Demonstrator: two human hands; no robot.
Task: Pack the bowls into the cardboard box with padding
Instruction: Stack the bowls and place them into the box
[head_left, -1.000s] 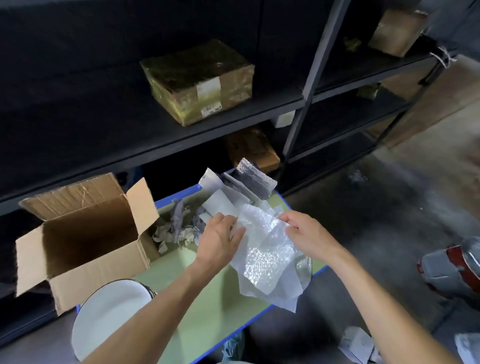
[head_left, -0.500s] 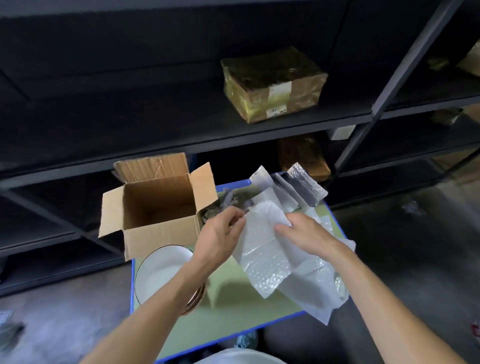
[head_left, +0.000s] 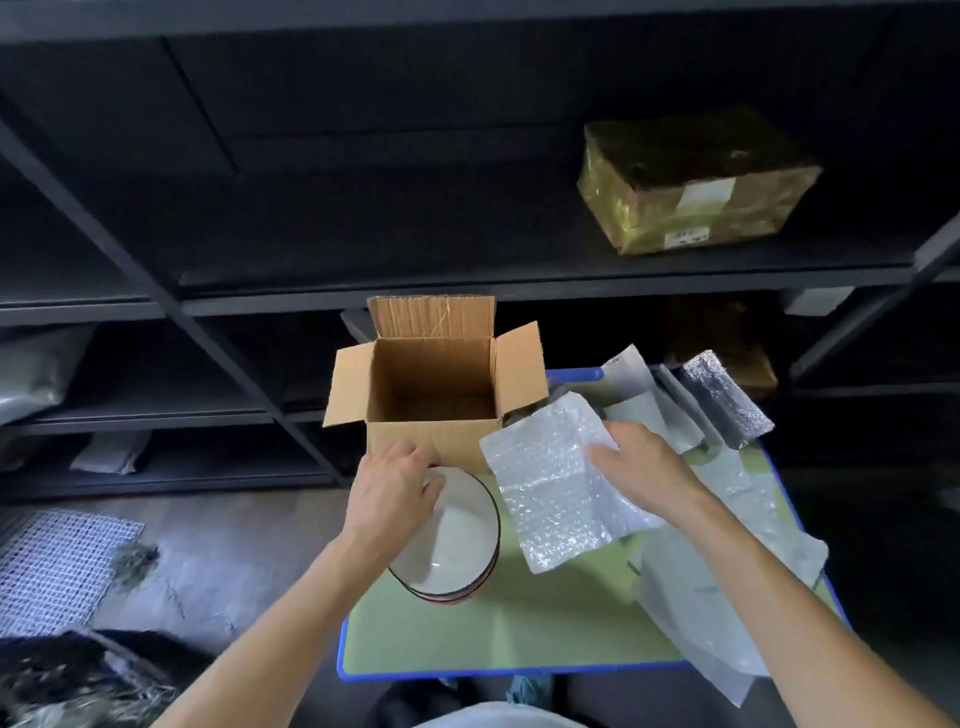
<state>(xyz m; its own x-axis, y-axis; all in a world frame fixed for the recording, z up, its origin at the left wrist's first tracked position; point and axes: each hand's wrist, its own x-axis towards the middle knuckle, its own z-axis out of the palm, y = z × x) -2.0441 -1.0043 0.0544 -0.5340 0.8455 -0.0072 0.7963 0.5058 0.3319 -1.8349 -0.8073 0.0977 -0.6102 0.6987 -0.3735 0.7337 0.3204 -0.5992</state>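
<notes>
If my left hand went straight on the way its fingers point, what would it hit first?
Likely the front wall of the open brown cardboard box, just past the left hand at the stacked white bowls' far rim; depth is unclear.

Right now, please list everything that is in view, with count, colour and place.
cardboard box: one, brown, open, far side of the table.
bowls: one stack, white with dark rims, before the box.
bubble wrap sheet: one, clear, right of the bowls.
packing sheets: several, whitish and silver, table's right side.
table: one, green, blue edge.
shelves: dark, behind the table.
parcel: one, yellowish, upper shelf, right.
left hand: on the bowls' far rim.
right hand: holds the bubble wrap sheet.
</notes>
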